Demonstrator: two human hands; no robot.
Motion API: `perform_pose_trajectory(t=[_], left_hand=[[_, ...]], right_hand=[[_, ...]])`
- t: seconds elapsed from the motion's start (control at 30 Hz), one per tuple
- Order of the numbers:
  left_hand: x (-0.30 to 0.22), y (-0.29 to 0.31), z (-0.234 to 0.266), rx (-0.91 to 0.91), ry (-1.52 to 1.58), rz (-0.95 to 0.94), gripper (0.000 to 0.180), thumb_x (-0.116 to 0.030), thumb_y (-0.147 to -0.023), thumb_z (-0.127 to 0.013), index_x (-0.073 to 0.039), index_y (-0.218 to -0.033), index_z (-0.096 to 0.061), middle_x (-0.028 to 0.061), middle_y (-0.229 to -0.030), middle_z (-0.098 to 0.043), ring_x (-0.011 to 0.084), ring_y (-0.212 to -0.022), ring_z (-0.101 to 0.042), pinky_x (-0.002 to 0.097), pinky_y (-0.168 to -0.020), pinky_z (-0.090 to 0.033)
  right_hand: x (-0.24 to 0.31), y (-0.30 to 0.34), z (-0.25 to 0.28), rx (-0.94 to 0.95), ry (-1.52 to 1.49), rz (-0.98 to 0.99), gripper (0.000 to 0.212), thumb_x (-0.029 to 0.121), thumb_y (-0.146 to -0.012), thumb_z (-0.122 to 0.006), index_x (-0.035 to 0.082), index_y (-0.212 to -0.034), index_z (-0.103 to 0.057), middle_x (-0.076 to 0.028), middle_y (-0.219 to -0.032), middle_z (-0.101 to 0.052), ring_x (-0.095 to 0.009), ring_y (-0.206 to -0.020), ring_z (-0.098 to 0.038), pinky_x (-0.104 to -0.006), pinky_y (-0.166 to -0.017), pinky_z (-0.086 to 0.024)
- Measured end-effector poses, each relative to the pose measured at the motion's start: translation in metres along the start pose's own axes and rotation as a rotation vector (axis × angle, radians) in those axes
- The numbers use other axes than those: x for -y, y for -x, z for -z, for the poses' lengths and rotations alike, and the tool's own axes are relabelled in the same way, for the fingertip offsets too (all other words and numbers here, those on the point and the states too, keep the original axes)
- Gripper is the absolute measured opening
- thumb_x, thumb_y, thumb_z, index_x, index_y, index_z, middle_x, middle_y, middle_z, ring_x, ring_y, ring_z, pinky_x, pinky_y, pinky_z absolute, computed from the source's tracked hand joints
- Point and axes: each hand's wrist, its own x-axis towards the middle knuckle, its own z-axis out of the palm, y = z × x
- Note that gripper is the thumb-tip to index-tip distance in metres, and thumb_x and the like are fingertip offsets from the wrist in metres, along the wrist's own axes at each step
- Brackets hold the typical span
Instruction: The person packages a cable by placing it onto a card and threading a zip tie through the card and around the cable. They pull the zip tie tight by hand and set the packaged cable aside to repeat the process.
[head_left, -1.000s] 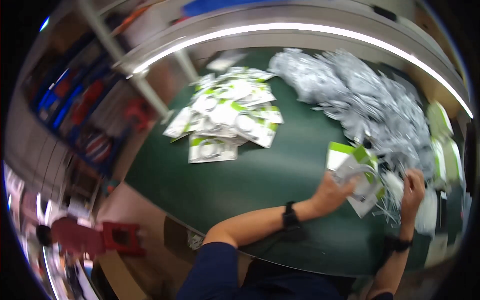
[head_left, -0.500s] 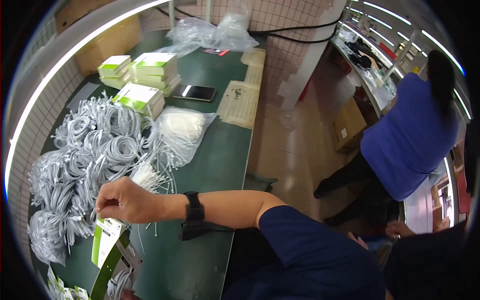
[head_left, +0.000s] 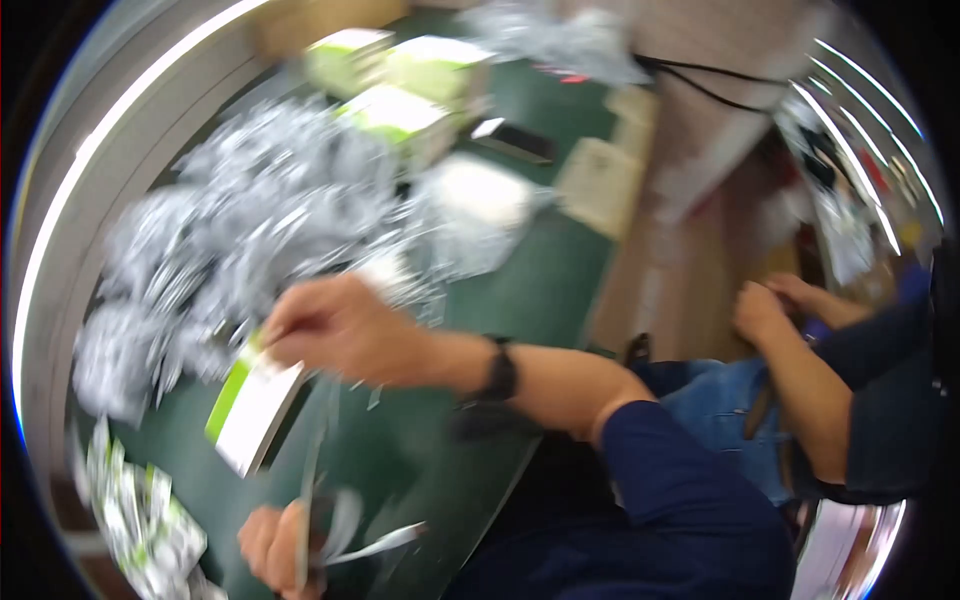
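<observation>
My right hand [head_left: 345,330], with a dark band on its wrist, reaches across the bench from the right. Its fingers are closed on the top of a white and green card package [head_left: 250,415], which hangs tilted over the green surface. At the lower edge is my left hand [head_left: 275,548], fingers curled round a coiled grey cable [head_left: 345,525]; a pale cable end [head_left: 392,541] sticks out to the right. A thin upright edge stands at that hand, too blurred to name. A large heap of coiled grey cables [head_left: 270,210] lies beyond my right hand, beside white cable ties [head_left: 395,275].
Filled green and white packages [head_left: 150,525] lie at the lower left. Stacked boxes [head_left: 435,70], a phone [head_left: 513,140] and a bag of white ties [head_left: 480,195] are at the back of the bench [head_left: 480,370]. A person in jeans [head_left: 715,410] is close on the right.
The view has swung, so the bench sits further right and a seated person's hands show. The package and cable, close together before, are now apart, one in each hand. My left hand shows more.
</observation>
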Motion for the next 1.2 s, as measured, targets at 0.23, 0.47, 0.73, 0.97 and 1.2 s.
perform_pose_trajectory(t=[0.23,0.47,0.73,0.97,1.2], left_hand=[[-0.015,-0.020,0.006,0.138,0.054,-0.219,0.041,-0.012,-0.062,-0.073,-0.002,-0.102,-0.072,-0.0043,-0.061,-0.040,0.0087,-0.049,-0.041,0.0259,-0.044,-0.030],[-0.021,-0.006,0.005,0.145,0.047,-0.251,0.049,-0.019,-0.066,-0.083,-0.009,-0.113,-0.070,-0.0020,-0.068,-0.050,0.0082,-0.053,-0.044,0.0247,-0.045,-0.030],[-0.019,-0.010,-0.005,0.006,0.070,-0.352,0.039,-0.013,-0.067,-0.076,-0.002,-0.105,-0.071,-0.0080,-0.061,-0.034,0.0050,-0.050,-0.036,0.0226,-0.042,-0.023],[-0.019,-0.009,-0.006,-0.003,0.099,-0.338,0.039,-0.013,-0.066,-0.075,-0.002,-0.103,-0.071,-0.0077,-0.061,-0.035,0.0052,-0.051,-0.037,0.0224,-0.042,-0.024],[-0.020,-0.009,-0.006,-0.011,0.105,-0.329,0.039,-0.013,-0.065,-0.074,-0.002,-0.102,-0.072,-0.0077,-0.061,-0.035,0.0055,-0.051,-0.038,0.0221,-0.042,-0.024]], right_hand=[[0.039,0.014,-0.003,0.172,-0.180,0.136,0.012,-0.011,-0.089,-0.065,-0.004,-0.098,-0.067,-0.017,-0.093,-0.072,-0.019,-0.078,-0.070,-0.0261,-0.065,-0.056],[0.042,0.015,-0.023,0.442,0.103,0.173,0.015,0.011,-0.090,-0.076,0.007,-0.097,-0.063,-0.011,-0.083,-0.066,-0.015,-0.067,-0.063,-0.0238,-0.055,-0.048],[0.047,0.018,-0.023,0.557,0.137,0.186,0.018,0.013,-0.084,-0.081,0.009,-0.092,-0.065,-0.006,-0.084,-0.069,-0.013,-0.069,-0.068,-0.0242,-0.058,-0.048],[0.046,0.017,-0.022,0.584,0.126,0.169,0.019,0.016,-0.084,-0.082,0.009,-0.091,-0.066,-0.007,-0.084,-0.069,-0.014,-0.069,-0.069,-0.0239,-0.058,-0.048],[0.045,0.020,-0.025,0.565,0.110,0.164,0.018,0.018,-0.086,-0.081,0.009,-0.093,-0.066,-0.007,-0.084,-0.070,-0.013,-0.070,-0.070,-0.0238,-0.057,-0.047]])
